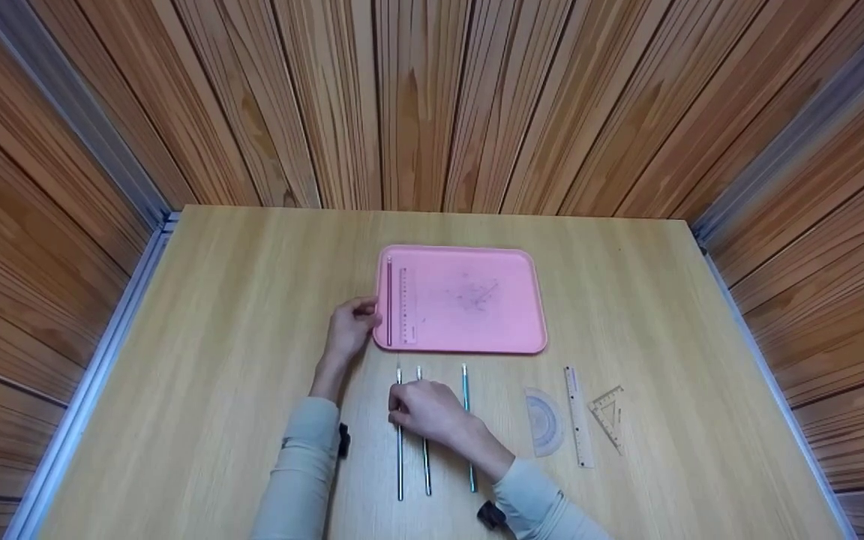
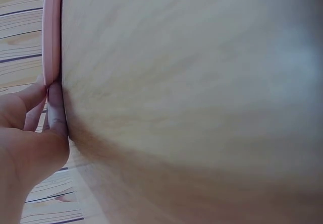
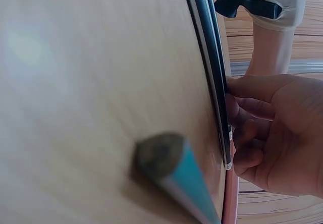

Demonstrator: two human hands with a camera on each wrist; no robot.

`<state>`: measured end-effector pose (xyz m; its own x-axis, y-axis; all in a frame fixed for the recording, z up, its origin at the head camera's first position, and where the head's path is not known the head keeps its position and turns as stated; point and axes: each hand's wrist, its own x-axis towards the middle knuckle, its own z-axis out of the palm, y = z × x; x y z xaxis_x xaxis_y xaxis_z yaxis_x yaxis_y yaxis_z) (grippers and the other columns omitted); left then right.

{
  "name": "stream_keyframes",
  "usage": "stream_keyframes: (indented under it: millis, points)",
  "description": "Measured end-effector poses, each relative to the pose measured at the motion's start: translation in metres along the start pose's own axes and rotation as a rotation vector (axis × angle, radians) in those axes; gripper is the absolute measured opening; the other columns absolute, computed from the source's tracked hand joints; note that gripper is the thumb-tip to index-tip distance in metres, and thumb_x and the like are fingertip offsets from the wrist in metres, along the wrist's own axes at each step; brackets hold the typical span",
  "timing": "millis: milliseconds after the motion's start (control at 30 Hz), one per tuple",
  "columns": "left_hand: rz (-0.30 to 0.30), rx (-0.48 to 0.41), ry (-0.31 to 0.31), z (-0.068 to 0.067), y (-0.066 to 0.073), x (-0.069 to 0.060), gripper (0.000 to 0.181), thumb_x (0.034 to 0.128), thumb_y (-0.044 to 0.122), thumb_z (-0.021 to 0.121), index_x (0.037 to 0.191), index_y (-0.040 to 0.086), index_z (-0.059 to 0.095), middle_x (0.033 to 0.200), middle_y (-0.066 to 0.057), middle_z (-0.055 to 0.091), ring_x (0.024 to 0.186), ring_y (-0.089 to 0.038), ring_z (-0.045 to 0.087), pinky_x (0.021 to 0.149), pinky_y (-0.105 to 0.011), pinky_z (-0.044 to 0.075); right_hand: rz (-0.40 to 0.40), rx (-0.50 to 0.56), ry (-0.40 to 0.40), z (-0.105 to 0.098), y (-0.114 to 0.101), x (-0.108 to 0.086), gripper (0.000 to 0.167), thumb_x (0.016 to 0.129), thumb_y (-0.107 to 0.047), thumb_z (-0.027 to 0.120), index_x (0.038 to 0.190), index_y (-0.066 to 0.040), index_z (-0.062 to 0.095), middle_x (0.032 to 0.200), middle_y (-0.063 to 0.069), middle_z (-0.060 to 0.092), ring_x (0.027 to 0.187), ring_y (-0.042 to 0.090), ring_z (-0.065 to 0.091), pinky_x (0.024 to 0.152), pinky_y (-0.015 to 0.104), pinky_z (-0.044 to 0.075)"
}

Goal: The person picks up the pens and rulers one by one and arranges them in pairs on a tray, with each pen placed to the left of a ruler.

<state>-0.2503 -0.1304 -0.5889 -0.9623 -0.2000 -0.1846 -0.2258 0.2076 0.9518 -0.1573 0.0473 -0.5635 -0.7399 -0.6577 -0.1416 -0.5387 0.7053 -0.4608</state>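
My left hand (image 1: 351,330) is at the left edge of a pink tray (image 1: 477,336), pinching its rim between thumb and fingers; the left wrist view shows the tray (image 2: 52,37) edge-on at the fingertips. On the tray lie a dark red pencil (image 1: 389,300) and a clear ruler (image 1: 409,307), side by side. Below it, my right hand (image 1: 432,409) pinches the leftmost pencil (image 1: 400,469), which lies on the table. Just right of that is another pencil (image 1: 427,472), partly covered by the hand. A turquoise pencil (image 1: 466,386) lies farther right, under the right wrist.
On the table to the right are a clear protractor (image 1: 544,421), a second ruler (image 1: 579,420) and a small set square (image 1: 610,416). Dark scribble-like marks show on the tray's surface. Wood-plank walls (image 1: 417,105) enclose the table (image 1: 237,300) at the back and sides.
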Motion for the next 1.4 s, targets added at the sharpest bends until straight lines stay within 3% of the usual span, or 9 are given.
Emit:
stream_keyframes:
  millis: [500,833,1400]
  points:
    - [0.029,-0.005,-0.003,0.000,0.001,0.001,0.034,0.0892,-0.002,0.066,0.124,0.000,0.067,0.104,-0.015,0.065,0.088,-0.019,0.060,0.073,-0.021,0.048,0.062,0.026,-0.035,-0.001,-0.007,-0.001,0.005,0.089,-0.020,0.070,0.091,-0.016,0.069,0.077,-0.008,0.066,0.065,0.004,0.054,0.060,0.021,0.045]
    - [0.047,0.019,0.015,0.000,-0.001,0.003,0.034,0.0871,-0.004,0.067,0.121,-0.001,0.068,0.100,-0.014,0.065,0.085,-0.017,0.060,0.071,-0.019,0.046,0.099,0.082,-0.015,0.000,-0.008,-0.001,0.008,0.086,-0.015,0.070,0.082,-0.018,0.064,0.067,-0.011,0.054,0.057,0.004,0.047,0.051,0.020,0.036]
    - [0.032,0.024,0.011,0.000,-0.002,0.003,0.033,0.0885,-0.003,0.066,0.121,0.000,0.068,0.100,-0.013,0.065,0.084,-0.017,0.059,0.071,-0.020,0.046,0.098,0.067,-0.034,0.000,-0.012,0.000,0.004,0.087,-0.018,0.071,0.087,-0.016,0.068,0.073,-0.010,0.060,0.062,0.004,0.050,0.056,0.021,0.040]
